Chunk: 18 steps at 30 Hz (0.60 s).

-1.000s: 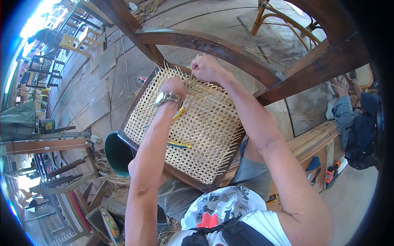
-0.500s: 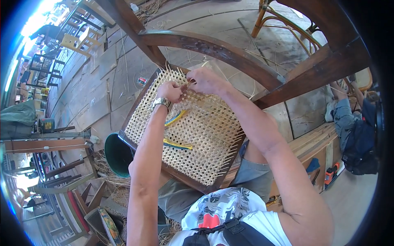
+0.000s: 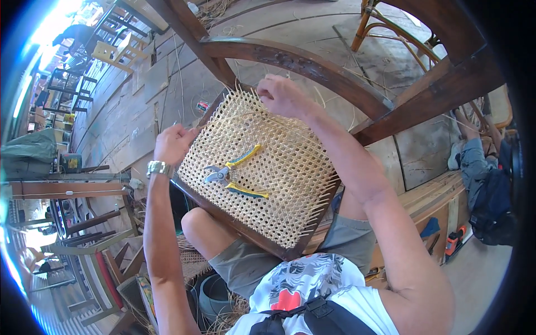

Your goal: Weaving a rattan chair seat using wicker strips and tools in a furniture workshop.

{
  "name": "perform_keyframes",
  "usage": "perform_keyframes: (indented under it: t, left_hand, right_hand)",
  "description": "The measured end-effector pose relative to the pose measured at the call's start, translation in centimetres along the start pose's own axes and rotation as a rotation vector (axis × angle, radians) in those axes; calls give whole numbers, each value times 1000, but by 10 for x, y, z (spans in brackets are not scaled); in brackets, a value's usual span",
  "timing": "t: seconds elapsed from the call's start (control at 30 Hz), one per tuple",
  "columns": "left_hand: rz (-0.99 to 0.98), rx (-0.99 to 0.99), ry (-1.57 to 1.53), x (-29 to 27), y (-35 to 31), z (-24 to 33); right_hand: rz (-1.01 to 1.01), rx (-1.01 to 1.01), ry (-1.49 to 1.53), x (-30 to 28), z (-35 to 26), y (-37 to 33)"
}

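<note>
A woven cane panel (image 3: 290,167) sits in the dark wooden chair seat frame (image 3: 240,228) across my lap. My left hand (image 3: 173,146) is off the panel's left edge, its thumb and fingers pinched on a thin cane strand (image 3: 230,119). The strand stretches over the weave toward my right hand (image 3: 282,96), which is curled at the far edge. What its fingertips hold is hidden. Pruning shears (image 3: 218,175) with yellow and green handles lie on the panel, blades to the left. Loose cane ends stick out along the far and right edges.
The chair's carved backrest rail (image 3: 296,60) and thick post (image 3: 430,92) rise beyond the seat. A dark bucket (image 3: 216,293) stands by my left leg among cane scraps. At right are a wooden bench (image 3: 432,192), an orange tool (image 3: 455,240) and another person's leg (image 3: 473,159).
My left hand has moved left from the far part of the weave, drawing the strand out and uncovering the shears' blades. My right hand has lifted slightly. The view has shifted a little.
</note>
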<state>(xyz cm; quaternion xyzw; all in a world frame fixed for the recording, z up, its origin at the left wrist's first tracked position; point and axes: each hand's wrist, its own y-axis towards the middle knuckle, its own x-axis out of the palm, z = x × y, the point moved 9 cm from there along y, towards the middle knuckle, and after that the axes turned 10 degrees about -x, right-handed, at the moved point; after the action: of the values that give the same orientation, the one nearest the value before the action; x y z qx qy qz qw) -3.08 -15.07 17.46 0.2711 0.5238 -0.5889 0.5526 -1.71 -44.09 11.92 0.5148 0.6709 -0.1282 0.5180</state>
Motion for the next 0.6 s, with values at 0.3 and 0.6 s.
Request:
perform_keyframes:
  t: [0.3,0.6]
  left_hand:
    - [-256,219,-553,25,10,97]
    - [-200,210,89,129,45,86]
  right_hand:
    - [53,52,896,-6,-9,9]
    - [-14,165,-40,-9,16,-1]
